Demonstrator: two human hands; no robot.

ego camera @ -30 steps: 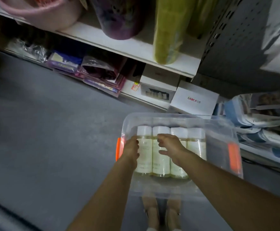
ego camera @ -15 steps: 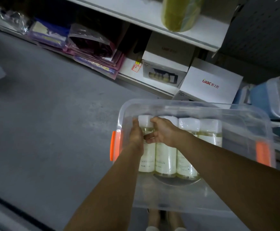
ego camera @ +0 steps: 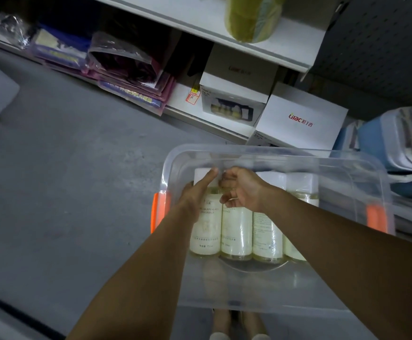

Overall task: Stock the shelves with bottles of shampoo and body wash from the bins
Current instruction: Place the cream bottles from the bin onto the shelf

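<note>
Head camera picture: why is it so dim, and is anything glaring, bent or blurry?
Head view: dim overall, darkest under the shelf; the wide-angle lens stretches the lower corners; pale glare on the clear bin hazes the caps of the bottles; small label print is too soft to read, yet the red logo on the white box is legible.

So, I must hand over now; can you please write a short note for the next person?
Left hand: lies on the leftmost bottle, thumb along its cap; fingers hidden, grip unclear.
Right hand: curled round the neck of the second bottle.
Things: four bottles lie side by side in the clear bin, in front of the shelf.
Done: hands are on two bottles; none is out of the bin.
Left: lift all four out and stand them on the shelf.
</note>
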